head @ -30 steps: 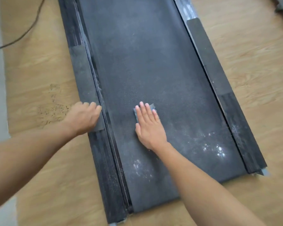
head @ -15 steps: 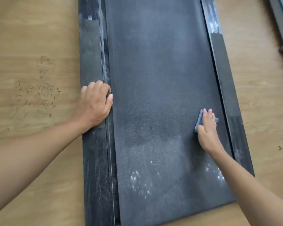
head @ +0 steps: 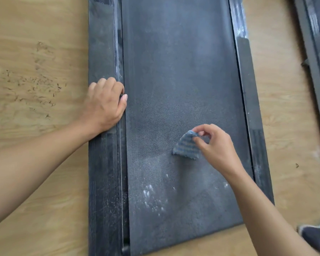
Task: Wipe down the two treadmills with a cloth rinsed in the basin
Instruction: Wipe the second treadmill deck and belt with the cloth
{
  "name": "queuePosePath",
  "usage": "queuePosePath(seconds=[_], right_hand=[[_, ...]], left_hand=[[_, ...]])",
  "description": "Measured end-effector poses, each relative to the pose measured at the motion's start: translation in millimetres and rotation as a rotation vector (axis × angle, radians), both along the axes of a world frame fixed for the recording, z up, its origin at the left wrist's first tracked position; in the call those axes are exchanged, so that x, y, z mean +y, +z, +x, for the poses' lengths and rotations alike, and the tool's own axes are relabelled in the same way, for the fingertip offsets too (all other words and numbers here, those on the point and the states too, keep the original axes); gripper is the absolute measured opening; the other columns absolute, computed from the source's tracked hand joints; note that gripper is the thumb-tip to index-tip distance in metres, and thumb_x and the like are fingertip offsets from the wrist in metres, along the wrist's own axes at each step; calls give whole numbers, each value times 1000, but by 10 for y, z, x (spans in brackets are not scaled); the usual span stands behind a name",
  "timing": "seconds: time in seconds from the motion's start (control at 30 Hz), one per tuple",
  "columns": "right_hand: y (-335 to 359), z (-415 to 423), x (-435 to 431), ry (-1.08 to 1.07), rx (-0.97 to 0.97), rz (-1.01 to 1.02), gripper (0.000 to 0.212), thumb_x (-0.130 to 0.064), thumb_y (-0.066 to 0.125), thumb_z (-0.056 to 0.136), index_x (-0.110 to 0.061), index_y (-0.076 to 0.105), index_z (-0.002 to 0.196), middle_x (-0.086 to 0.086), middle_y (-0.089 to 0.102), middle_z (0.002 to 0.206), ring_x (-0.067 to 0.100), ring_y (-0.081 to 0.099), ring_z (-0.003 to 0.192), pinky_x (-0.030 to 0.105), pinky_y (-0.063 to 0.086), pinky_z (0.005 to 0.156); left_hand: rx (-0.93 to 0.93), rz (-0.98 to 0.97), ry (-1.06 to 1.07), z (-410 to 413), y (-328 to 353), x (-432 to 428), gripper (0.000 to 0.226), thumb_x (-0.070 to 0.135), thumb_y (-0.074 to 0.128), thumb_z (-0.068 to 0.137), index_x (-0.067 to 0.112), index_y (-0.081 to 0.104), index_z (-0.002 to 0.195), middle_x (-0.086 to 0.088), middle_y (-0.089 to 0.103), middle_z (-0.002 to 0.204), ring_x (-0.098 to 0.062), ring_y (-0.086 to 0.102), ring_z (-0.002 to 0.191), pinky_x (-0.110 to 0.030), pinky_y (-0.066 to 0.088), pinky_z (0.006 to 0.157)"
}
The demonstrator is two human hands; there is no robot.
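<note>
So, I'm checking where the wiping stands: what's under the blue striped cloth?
The blue striped cloth, pinched at its top by the right hand, rests its lower edge on the dusty black treadmill belt. The patch beneath is covered.

Your left hand (head: 104,104) and right hand (head: 216,145) come off bare forearms, and a blurred dark grey shoe with white trim (head: 316,235) shows lower right.
</note>
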State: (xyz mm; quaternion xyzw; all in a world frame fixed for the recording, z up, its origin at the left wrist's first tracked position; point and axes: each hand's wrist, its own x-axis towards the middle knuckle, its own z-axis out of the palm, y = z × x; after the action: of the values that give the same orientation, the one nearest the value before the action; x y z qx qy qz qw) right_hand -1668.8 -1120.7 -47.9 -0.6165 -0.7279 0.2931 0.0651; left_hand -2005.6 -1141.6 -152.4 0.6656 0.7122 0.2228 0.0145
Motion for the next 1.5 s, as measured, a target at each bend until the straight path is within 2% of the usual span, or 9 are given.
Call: queuePosePath(seconds=[0.17, 0.27, 0.5, 0.63, 0.77, 0.97, 1.07, 1.23, 1.5], right_hand=[[413, -378, 134, -113, 316, 40, 18, -13, 69, 97, -31, 72, 98, -12, 72, 98, 9, 71, 85, 23, 50, 70], [528, -639, 154, -94, 434, 190, 18, -11, 68, 98, -28, 71, 101, -13, 74, 102, 11, 70, 96, 27, 55, 79], [-330, -870, -447, 405, 66, 105, 46, -1, 47, 86, -20, 66, 123, -6, 58, 129, 22, 53, 119, 45, 53, 95], [-557, -1025, -524, 272, 25, 137, 62, -16, 42, 93, -12, 44, 154, 6, 27, 169, 27, 20, 156, 42, 19, 128], [-872, -1373, -423, 356, -190, 115, 78, -54, 26, 108, -7, 4, 167, 11, -11, 175, 23, -18, 161, 48, -8, 130], [-977, -1656, -291, 412, -294, 265, 78, -56, 21, 108, -6, 10, 167, 13, 0, 176, 25, -6, 163, 52, 7, 130], [-900, -1251, -1057, 480, -274, 207, 77, -53, 27, 109, -7, 6, 167, 11, -6, 176, 25, -9, 162, 52, 9, 130], [-860, -560, -2283, 554, -328, 165, 79, -58, 32, 106, -4, 27, 163, 13, 10, 175, 31, 15, 161, 54, 25, 120], [-961, -1788, -207, 375, -310, 248, 76, -56, 11, 107, -11, 10, 168, 7, 1, 176, 21, -3, 163, 48, 5, 131]], left_hand=[[13, 1, 5, 0, 15, -2, 26, 33, 45, 103, 10, 57, 99, -10, 52, 95, -33, 47, 85, -48, 35, 74], [5, 11, 18, 2, 19, -15, 24, 31, 44, 105, 12, 56, 99, -8, 52, 96, -31, 47, 86, -47, 37, 75], [17, -10, 27, 13, 17, -17, 20, 27, 42, 105, 12, 56, 101, -8, 53, 99, -32, 48, 88, -47, 37, 76], [54, 14, 32, 14, 24, -16, 22, 27, 41, 104, 12, 56, 99, -9, 53, 97, -33, 49, 87, -48, 38, 74], [73, 23, 45, 33, 29, -17, 23, 26, 40, 106, 12, 58, 100, -10, 55, 98, -34, 51, 88, -48, 38, 75], [-71, 37, 60, 7, 22, -26, 19, 18, 42, 103, 12, 60, 104, -6, 59, 101, -32, 53, 92, -44, 38, 79], [-111, 24, 46, 17, 53, -49, 18, 16, 43, 100, 13, 60, 105, -5, 59, 101, -30, 52, 93, -44, 38, 81], [-103, 30, 39, 1, 45, -50, 18, 16, 43, 100, 13, 60, 105, -5, 58, 101, -30, 52, 92, -44, 39, 81], [-116, 69, 57, 3, 27, -30, 19, 16, 43, 101, 11, 62, 103, -7, 60, 98, -32, 53, 88, -42, 36, 78]])
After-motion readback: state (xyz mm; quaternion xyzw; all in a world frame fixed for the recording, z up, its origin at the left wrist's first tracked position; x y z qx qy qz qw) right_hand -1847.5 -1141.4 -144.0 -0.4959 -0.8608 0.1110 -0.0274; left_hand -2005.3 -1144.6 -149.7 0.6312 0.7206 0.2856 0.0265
